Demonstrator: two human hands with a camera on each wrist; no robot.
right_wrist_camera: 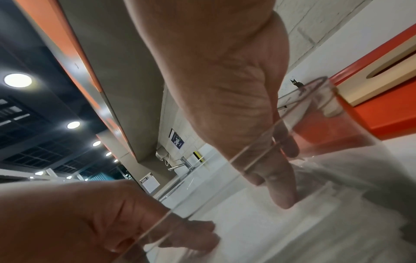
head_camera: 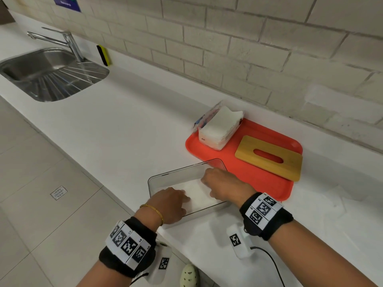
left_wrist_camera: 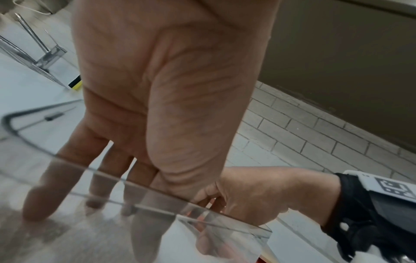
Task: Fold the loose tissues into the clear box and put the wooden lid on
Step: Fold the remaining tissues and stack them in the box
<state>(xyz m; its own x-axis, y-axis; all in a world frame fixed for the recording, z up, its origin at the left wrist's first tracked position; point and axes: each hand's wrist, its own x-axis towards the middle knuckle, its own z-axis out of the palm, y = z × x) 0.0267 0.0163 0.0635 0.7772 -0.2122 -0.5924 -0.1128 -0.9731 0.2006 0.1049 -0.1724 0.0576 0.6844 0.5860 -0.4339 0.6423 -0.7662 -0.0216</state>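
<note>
From the head view we count two hands, both reaching down into one clear box [head_camera: 176,175] at lower centre of the frame. Our left hand [head_camera: 167,206] lies over the box's near left part, fingers stretched forward and close together onto the white tissues [head_camera: 196,193] on its floor. Our right hand [head_camera: 223,187] presses the tissues at the box's right end, fingers bent down; we cannot tell their exact spread here. One red tray [head_camera: 259,179] sits right of centre, touching the box's far right corner. On it we count one wooden lid [head_camera: 269,158] with one oval slot, and one opened tissue pack [head_camera: 219,129] at its upper left end. One sink [head_camera: 49,73] with one tap [head_camera: 68,42] fills the upper left.

In the left wrist view, the left hand [left_wrist_camera: 157,106] fills the centre, four fingers [left_wrist_camera: 45,201] straight and slightly spread, tips down on the tissues behind the box's clear wall [left_wrist_camera: 202,218]. The right hand [left_wrist_camera: 258,194] shows at lower right with fingers curled downward.

In the right wrist view, the right hand [right_wrist_camera: 225,89] descends from the top, fingers together and pointing down onto the tissues [right_wrist_camera: 270,231]. The left hand [right_wrist_camera: 90,222] occupies the lower left. The lid [right_wrist_camera: 371,85] and tray [right_wrist_camera: 382,115] show at the right edge.
</note>
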